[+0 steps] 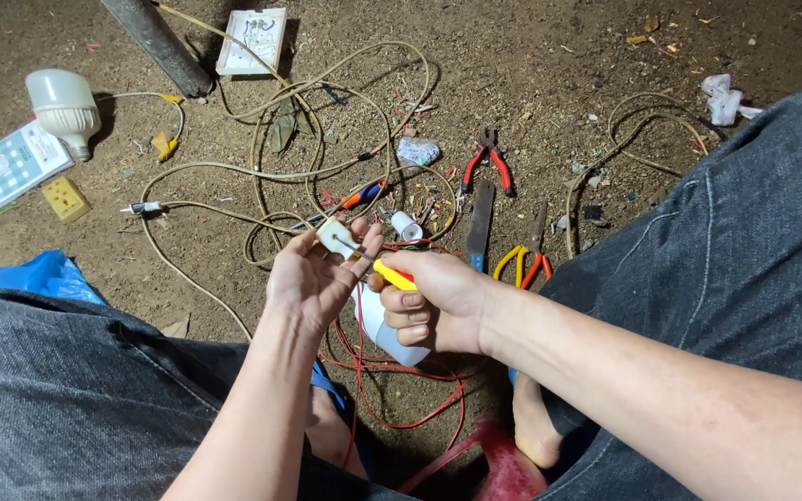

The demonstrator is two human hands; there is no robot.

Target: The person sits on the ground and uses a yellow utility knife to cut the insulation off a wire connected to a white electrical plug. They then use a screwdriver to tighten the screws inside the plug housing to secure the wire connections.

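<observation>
Yellow screwdriver (392, 274) in closed right grip (433, 301)

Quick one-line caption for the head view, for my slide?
Left hand holds a small white fitting while right hand works a yellow-handled screwdriver into it, above tangled wires.

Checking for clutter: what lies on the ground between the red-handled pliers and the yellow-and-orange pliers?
Head view: a flat dark file-like tool lies between the red-handled pliers and yellow-and-orange pliers.

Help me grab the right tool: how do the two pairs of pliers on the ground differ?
The red-handled pliers have matching red grips and lie farther from the hands; the yellow-and-orange pliers have one yellow grip and one orange, and lie nearer the right hand. Both rest on the dirt, handles spread.
</observation>
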